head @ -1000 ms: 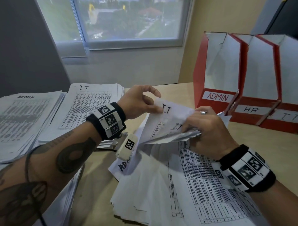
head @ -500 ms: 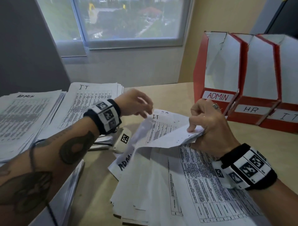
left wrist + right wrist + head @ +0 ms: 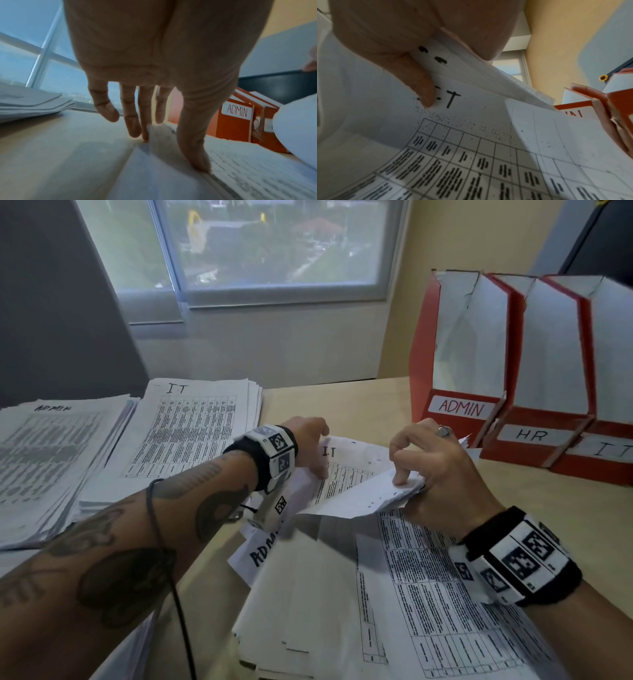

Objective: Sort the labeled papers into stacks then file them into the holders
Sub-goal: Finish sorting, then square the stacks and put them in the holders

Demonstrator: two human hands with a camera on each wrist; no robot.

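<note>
A sheet marked IT lies on top of a loose unsorted pile in front of me. My left hand is at that sheet's left edge, thumb on top and fingers past the edge, pinching it; the left wrist view shows the left hand with the curled paper edge between thumb and fingers. My right hand grips a few folded-back sheets above the pile. In the right wrist view the right hand has its thumb on the IT sheet.
Sorted stacks lie at the left: ADMIN stack and IT stack. Red holders stand at the right: ADMIN holder, HR holder, IT holder. An ADMIN sheet sticks out of the pile. Bare table lies beyond my hands.
My left hand came down from the raised top of an IT sheet to the left edge of the sheet lying on the pile. The right hand has folded its sheets further back.
</note>
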